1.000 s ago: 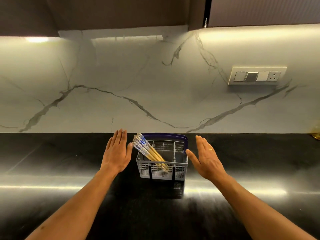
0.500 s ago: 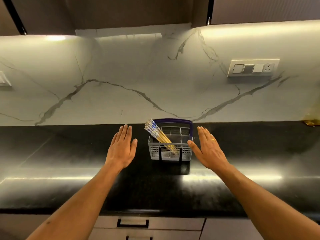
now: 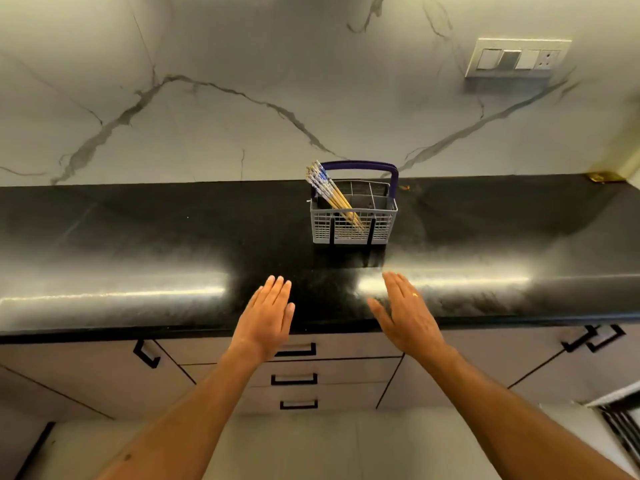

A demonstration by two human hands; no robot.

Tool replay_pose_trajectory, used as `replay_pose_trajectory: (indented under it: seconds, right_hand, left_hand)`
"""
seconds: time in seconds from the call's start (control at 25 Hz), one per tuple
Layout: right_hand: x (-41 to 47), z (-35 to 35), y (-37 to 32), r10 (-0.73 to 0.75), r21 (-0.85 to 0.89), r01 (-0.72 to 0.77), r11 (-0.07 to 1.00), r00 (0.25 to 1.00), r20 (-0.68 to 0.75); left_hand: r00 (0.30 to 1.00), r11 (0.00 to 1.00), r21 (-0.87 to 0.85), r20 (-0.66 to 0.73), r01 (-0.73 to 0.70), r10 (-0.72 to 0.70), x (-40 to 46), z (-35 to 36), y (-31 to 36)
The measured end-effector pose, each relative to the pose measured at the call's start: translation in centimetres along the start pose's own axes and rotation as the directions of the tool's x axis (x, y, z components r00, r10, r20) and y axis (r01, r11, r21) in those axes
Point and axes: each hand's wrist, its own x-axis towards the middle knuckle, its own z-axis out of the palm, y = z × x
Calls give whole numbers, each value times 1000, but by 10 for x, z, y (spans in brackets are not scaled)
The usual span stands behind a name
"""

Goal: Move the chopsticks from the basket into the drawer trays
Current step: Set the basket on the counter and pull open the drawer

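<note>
A grey plastic basket with a purple handle stands on the black countertop near the marble wall. A bundle of chopsticks with blue-patterned tops leans to the left inside it. My left hand and my right hand hover flat with straight fingers over the counter's front edge, well short of the basket, holding nothing. Three closed drawers with black handles sit below the counter between my arms.
Cabinet doors with black handles flank the drawers on both sides. A switch plate is on the wall at upper right. Pale floor tiles lie below.
The view has pulled back and tilted down, bringing the drawers and floor into sight. Both hands have drawn away from the basket's sides toward the counter's front edge.
</note>
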Motion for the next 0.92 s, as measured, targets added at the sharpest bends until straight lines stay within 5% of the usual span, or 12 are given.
replay_pose_trajectory:
  seconds: [0.24, 0.6, 0.92]
  right_hand:
    - [-50, 33, 12, -28, -36, 27, 999, 999, -28]
    - [-54, 84, 34, -22, -41, 29, 999, 986, 163]
    - [-26, 111, 48, 94, -110, -62, 992, 945, 312]
  left_hand:
    - [1000, 989, -148, -21, -8, 5, -54, 48, 11]
    - [922, 981, 43, 338, 187, -190, -24, 96, 22]
    - [730, 916, 258, 553, 308, -401, 1, 147, 8]
